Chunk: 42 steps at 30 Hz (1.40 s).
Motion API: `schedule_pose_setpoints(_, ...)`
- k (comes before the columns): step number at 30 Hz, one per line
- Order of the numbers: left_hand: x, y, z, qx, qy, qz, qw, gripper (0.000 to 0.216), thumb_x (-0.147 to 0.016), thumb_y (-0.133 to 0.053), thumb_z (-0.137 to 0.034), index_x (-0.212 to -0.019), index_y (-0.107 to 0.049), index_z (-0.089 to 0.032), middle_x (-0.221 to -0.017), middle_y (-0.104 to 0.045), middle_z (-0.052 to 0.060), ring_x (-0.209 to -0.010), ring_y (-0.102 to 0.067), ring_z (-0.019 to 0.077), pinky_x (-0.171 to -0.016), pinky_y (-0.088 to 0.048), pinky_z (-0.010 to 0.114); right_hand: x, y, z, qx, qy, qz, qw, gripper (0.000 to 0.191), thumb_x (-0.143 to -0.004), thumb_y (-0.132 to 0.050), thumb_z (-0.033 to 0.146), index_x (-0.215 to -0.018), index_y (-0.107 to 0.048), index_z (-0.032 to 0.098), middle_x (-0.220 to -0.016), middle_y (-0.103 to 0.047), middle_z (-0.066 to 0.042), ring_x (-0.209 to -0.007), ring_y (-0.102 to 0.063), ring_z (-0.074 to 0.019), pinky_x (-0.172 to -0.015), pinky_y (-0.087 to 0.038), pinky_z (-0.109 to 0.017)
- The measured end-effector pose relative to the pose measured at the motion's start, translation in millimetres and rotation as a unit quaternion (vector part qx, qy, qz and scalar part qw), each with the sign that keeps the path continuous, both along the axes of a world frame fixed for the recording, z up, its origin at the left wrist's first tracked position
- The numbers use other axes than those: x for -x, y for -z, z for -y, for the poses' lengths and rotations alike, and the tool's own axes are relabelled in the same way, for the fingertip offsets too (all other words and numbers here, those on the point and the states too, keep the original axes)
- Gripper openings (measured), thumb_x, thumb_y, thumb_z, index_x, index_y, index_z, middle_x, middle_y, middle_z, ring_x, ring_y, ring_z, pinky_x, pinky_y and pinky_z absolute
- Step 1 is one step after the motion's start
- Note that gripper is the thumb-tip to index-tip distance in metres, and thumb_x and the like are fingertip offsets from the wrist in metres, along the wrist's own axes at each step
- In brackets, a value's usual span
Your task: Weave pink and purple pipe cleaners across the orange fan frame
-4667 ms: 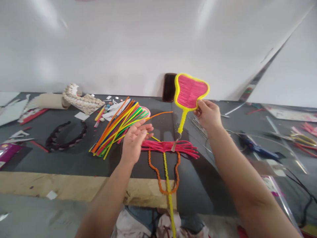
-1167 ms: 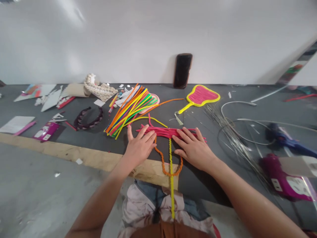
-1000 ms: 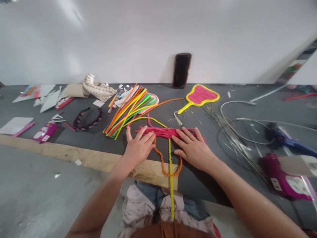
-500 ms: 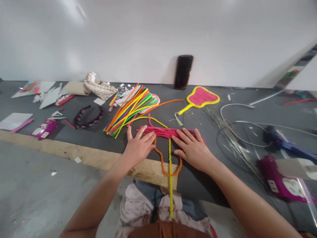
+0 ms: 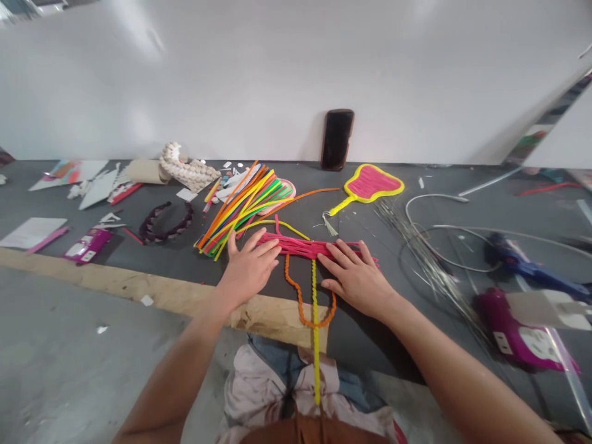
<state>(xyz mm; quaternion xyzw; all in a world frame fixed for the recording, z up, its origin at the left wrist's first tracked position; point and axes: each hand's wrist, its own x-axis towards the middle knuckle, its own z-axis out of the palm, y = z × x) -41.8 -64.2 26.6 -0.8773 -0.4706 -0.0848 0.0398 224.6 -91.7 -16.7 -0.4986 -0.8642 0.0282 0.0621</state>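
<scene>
**White wall, dark bench: both grips flat on the pink stems**

The white wall (image 5: 240, 80) rises behind the dark bench (image 5: 157, 259), with a phone (image 5: 337, 139) leaning on it beyond both grips. The pink stems (image 5: 303, 246) lie side to side, their long axis running from under the left grip (image 5: 248, 268) to under the right grip (image 5: 361, 280). Each grip is uncurled with fingers apart, resting on its own end of the stems and clasping nothing; the middle is bare between them. There the yellow stem (image 5: 316, 357) meets the stems at about a right angle and runs back toward the body. That meeting point sits just beside the right fingertips, so the right grip is nearer to it than the left.

On the near side, the orange loop (image 5: 300, 290) hangs between the grips and crosses the yellow stem; its right side passes by the right thumb. The coloured bundle (image 5: 240, 213) lies just beyond the left grip, the fan (image 5: 374, 182) farther beyond the right, and wires (image 5: 430, 259) to the right grip's right.
</scene>
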Motion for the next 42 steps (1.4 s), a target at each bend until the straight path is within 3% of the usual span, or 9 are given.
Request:
schedule_pose_setpoints(4,-11.9,-4.5,1.8,-0.061,-0.031,0.019,0.998,0.034,-0.098,-0.041,-0.020,-0.120,-0.066,-0.024,-0.134,-0.062,0.008,-0.135,-0.047,0.0273,-0.117,-0.007,0.064,-0.4,1.0,-0.7,-0.008,-0.001,-0.007,1.000,0.051,-0.098,-0.042,0.050,-0.141,-0.050,0.025,-0.151,-0.044,-0.010,-0.143,-0.033,-0.0334,-0.114,-0.022,-0.065)
schedule_pose_setpoints(9,-50.7,5.0,6.6,-0.027,0.100,-0.038,0.994,0.039,-0.100,-0.040,-0.031,-0.135,-0.055,-0.022,-0.146,-0.051,0.008,-0.144,-0.034,0.0262,-0.118,0.004,0.065,-1.2,1.5,-0.2,-0.013,0.005,-0.004,1.000,0.051,-0.098,-0.042,0.050,-0.142,-0.050,0.026,-0.152,-0.043,-0.009,-0.142,-0.034,-0.0327,-0.114,-0.023,-0.065)
schedule_pose_setpoints(12,-61.6,12.7,5.1,0.002,0.117,-0.068,0.991,0.050,-0.100,-0.037,-0.045,-0.142,-0.047,-0.019,-0.152,-0.044,0.009,-0.146,-0.028,0.0246,-0.120,0.005,0.061,-1.5,-0.1,0.1,-0.009,0.003,-0.002,1.000,0.051,-0.099,-0.041,0.049,-0.143,-0.048,0.026,-0.152,-0.042,-0.009,-0.143,-0.034,-0.0321,-0.114,-0.022,-0.065)
schedule_pose_setpoints(17,-52.8,23.9,-2.1,0.048,0.094,-0.085,0.991,0.071,-0.095,-0.028,-0.064,-0.150,-0.034,-0.019,-0.155,-0.036,0.013,-0.145,-0.030,0.0288,-0.118,0.002,0.065,1.6,-1.9,1.6,0.004,0.003,-0.002,1.000,0.049,-0.099,-0.041,0.044,-0.143,-0.049,0.024,-0.153,-0.040,-0.010,-0.143,-0.032,-0.0330,-0.113,-0.022,-0.066)
schedule_pose_setpoints(22,-47.8,32.1,-4.4,0.086,0.090,-0.085,0.989,0.077,-0.093,-0.028,-0.069,-0.153,-0.025,-0.021,-0.158,-0.031,0.013,-0.147,-0.026,0.0282,-0.118,0.003,0.063,-10.3,-6.4,-1.5,0.018,-0.001,-0.020,1.000,0.046,-0.101,-0.036,0.040,-0.143,-0.048,0.026,-0.154,-0.040,-0.009,-0.144,-0.032,-0.0300,-0.114,-0.023,-0.065)
schedule_pose_setpoints(28,-51.4,31.4,-4.7,0.100,0.084,-0.066,0.989,0.074,-0.092,-0.032,-0.068,-0.152,-0.028,-0.025,-0.158,-0.031,0.012,-0.147,-0.027,0.0310,-0.114,0.005,0.070,-58.2,-12.2,-16.3,-0.076,0.169,-0.144,0.972,0.045,-0.101,-0.028,0.030,-0.136,-0.053,0.017,-0.144,-0.051,-0.015,-0.140,-0.039,-0.0288,-0.112,-0.030,-0.061)
schedule_pose_setpoints(30,-52.8,29.6,-4.8,0.103,0.082,-0.064,0.989,0.072,-0.092,-0.031,-0.068,-0.151,-0.032,-0.026,-0.158,-0.029,0.013,-0.147,-0.027,0.0318,-0.111,0.008,0.073,-66.8,-13.4,-19.0,-0.093,0.191,-0.185,0.959,0.044,-0.101,-0.030,0.031,-0.134,-0.054,0.017,-0.142,-0.054,-0.016,-0.139,-0.042,-0.0293,-0.111,-0.033,-0.059)
schedule_pose_setpoints(36,-54.6,29.6,-4.0,0.106,0.082,-0.061,0.989,0.067,-0.094,-0.031,-0.066,-0.149,-0.036,-0.028,-0.158,-0.028,0.014,-0.147,-0.026,0.0317,-0.106,0.015,0.075,-65.2,-22.3,-16.1,-0.124,0.185,-0.239,0.945,0.042,-0.100,-0.031,0.030,-0.134,-0.054,0.021,-0.138,-0.057,-0.013,-0.136,-0.045,-0.0255,-0.113,-0.034,-0.053)
schedule_pose_setpoints(42,-55.6,31.6,-2.4,0.124,0.068,-0.070,0.987,0.069,-0.093,-0.032,-0.067,-0.151,-0.033,-0.028,-0.160,-0.022,0.015,-0.148,-0.022,0.0331,-0.106,0.013,0.076,-38.0,-31.9,-7.1,-0.173,0.120,-0.147,0.966,0.041,-0.098,-0.033,0.018,-0.131,-0.056,0.016,-0.142,-0.055,-0.014,-0.141,-0.039,-0.0248,-0.118,-0.024,-0.051)
